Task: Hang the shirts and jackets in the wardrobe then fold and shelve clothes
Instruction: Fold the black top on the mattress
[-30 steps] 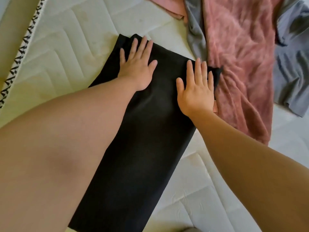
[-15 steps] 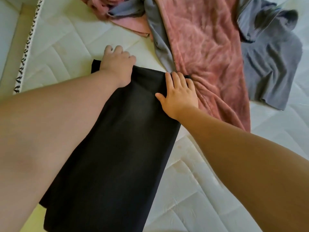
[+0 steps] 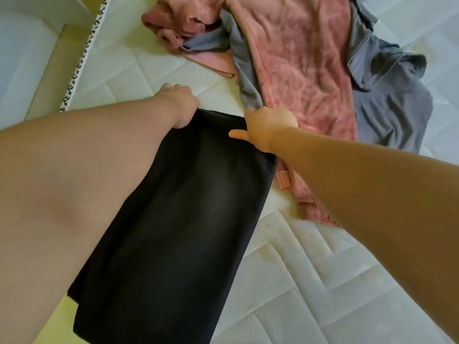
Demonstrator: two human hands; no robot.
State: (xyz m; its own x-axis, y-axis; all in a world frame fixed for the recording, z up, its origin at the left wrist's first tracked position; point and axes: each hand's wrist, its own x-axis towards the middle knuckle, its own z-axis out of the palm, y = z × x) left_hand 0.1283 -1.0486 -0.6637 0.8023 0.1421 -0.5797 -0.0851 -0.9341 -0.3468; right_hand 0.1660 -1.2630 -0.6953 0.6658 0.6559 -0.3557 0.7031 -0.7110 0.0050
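- The black garment [image 3: 178,232] lies flat as a long folded strip on the mattress [image 3: 310,281].
- The left hand [image 3: 180,105] grips the garment's far left corner, fingers curled over the edge.
- The right hand [image 3: 268,125] grips the garment's far right corner, thumb laid on top and fingers curled behind the edge.
- A pink garment [image 3: 303,83] lies crumpled just beyond and right of the black garment, touching its right edge.
- A grey garment [image 3: 387,115] lies farther right, partly under the pink one.
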